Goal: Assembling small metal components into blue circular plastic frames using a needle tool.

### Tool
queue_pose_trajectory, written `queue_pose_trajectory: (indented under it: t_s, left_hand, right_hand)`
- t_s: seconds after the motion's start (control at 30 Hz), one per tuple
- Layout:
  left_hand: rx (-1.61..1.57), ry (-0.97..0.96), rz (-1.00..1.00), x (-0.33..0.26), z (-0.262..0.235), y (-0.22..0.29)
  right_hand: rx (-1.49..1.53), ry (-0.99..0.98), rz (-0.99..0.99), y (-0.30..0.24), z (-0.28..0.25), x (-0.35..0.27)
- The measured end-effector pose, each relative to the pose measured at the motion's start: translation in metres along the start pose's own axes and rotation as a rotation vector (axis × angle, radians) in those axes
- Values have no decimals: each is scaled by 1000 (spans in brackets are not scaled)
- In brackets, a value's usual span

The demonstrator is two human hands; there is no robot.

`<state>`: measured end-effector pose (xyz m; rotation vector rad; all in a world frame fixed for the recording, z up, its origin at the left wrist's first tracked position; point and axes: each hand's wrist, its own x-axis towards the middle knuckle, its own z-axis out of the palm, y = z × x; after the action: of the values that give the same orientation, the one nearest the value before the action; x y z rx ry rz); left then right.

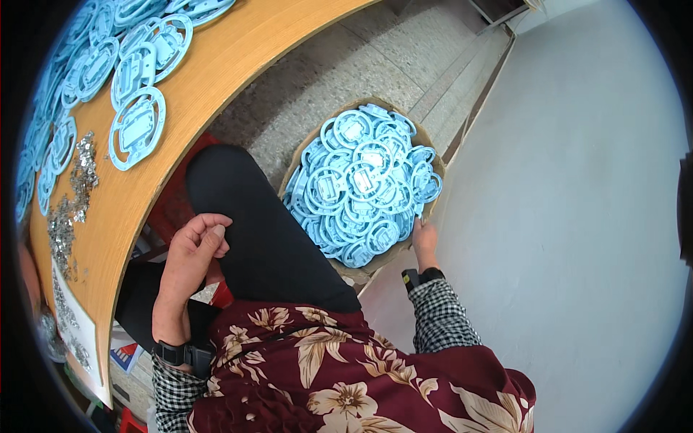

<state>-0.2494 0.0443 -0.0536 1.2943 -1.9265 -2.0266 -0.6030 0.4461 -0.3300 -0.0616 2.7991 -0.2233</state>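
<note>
My left hand (193,254) is closed beside my left knee, the thumb pressed to curled fingers. Whatever lies inside those fingers, if anything, is hidden. On the right, my right hand (426,241) is at the near right rim of a round brown container (432,209), its fingers closed against the edge. A blue plastic part (419,210) shows right at its fingertips; I cannot make out whether the hand grips it or the rim. Heaped in the container are many light blue ring-shaped plastic parts (363,179), each with a rectangular frame in its middle.
A curved wooden table (209,68) on the left carries more of the blue ring parts (137,128) and loose small metal pieces (84,177). A white sheet (83,339) with metal pieces lies at its near end. A pale wall or panel (563,180) stands on the right.
</note>
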Motion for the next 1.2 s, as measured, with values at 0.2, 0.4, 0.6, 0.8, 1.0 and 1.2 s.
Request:
queue_pose_trajectory:
  t_s: [0.2,0.4,0.6,0.8,1.0,1.2]
  left_hand:
    - [-23,-33,-23,2,-6,1]
    - [-51,-41,-30,-1,-4,5]
    - [-27,-28,-4,0,-4,-1]
    - [15,-19,-3,6,-5,2]
    - [-23,-49,-28,2,-5,4]
    - [-33,-47,2,3,-7,-1]
  right_hand:
    - [35,-2,-39,8,9,6]
    - [39,-4,-74,20,16,12]
    - [-49,-4,-88,20,16,18]
    - [29,-4,-39,14,17,11]
    - [-89,-61,-36,18,12,18]
    - [-111,-70,-34,24,18,26]
